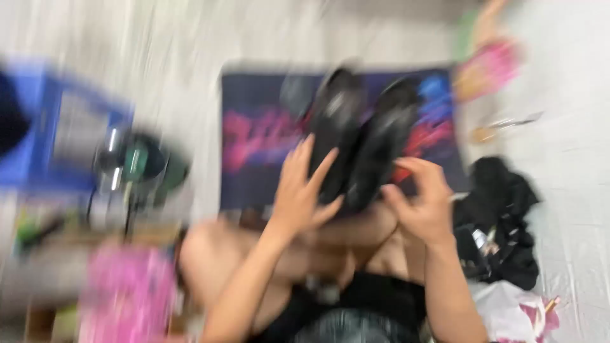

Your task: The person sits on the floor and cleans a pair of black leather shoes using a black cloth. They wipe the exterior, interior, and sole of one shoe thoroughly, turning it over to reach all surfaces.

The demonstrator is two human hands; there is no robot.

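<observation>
The picture is heavily blurred by motion. Two black shoes [359, 136] lie side by side on a dark mat [254, 136] with pink and blue patterns on the floor. My left hand [300, 190] rests with spread fingers against the left shoe. My right hand [422, 200] has curled fingers touching the near end of the right shoe [384, 143]. Whether either hand grips a shoe is unclear through the blur. My bare knees and dark shorts are below the hands.
A blue plastic stool [57, 136] stands at the left, with dark green objects [146, 162] beside it. A pink bag [127, 295] lies at lower left. A black cloth heap [502, 219] lies at right, pink items [489, 67] at upper right.
</observation>
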